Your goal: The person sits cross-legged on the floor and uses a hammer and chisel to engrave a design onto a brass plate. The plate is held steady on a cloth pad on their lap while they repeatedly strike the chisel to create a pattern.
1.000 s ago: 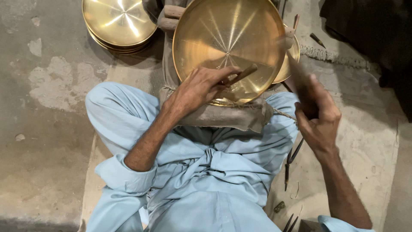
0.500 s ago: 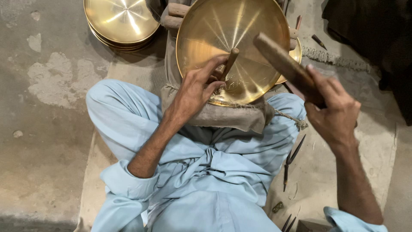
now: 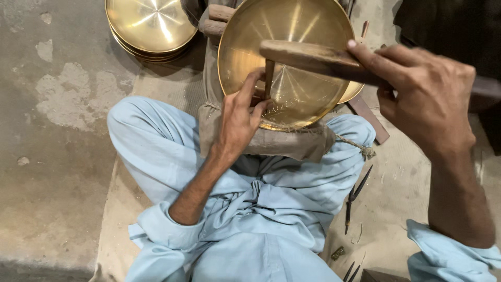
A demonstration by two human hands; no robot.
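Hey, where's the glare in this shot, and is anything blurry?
Head view: bright streaks of glare on the brass plate and the stacked plates; the right hand with its wooden mallet looks slightly soft; the left hand and punch are sharp.

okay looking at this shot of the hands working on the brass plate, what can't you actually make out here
Head view only:
- Chisel tip: hidden behind the left hand fingers; contact with the brass plate unclear.
- Wooden mallet handle: covered by the right hand.
- Engraved marks on the plate: too small and glared.
- Stacked brass plates: cut off by the top edge, count unclear.
- Dark tools beside the knee: too small to identify.
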